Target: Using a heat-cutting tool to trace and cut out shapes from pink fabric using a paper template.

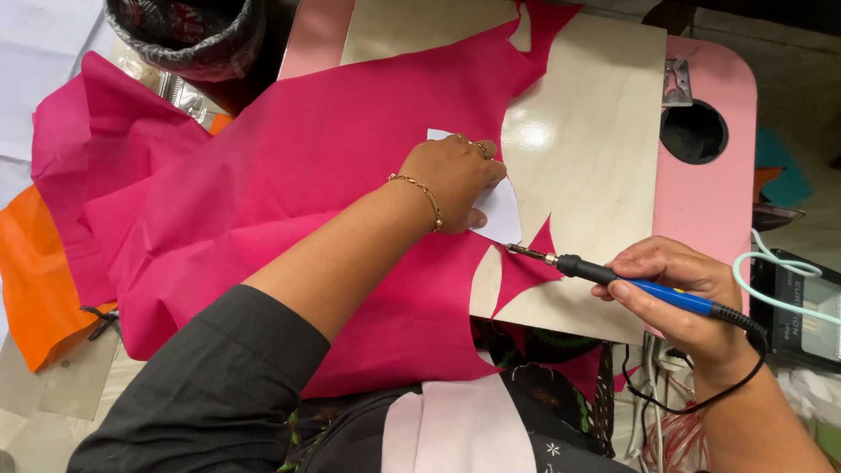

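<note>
My left hand (454,178), with a gold bracelet on the wrist, presses a white paper template (499,208) flat onto the pink fabric (307,166) on a pale wooden board (587,149). My right hand (688,293) grips a pen-shaped hot cutting tool (631,280) with a blue and black handle. Its metal tip touches the fabric at the lower edge of the template. A black cord runs from the tool under my right wrist.
The board rests on a pink table (710,188) with a round hole (694,131). Orange fabric (35,280) lies at the left, a black-lined bin (188,35) at the top left. A dark control box (802,311) with a pale green cable sits at the right.
</note>
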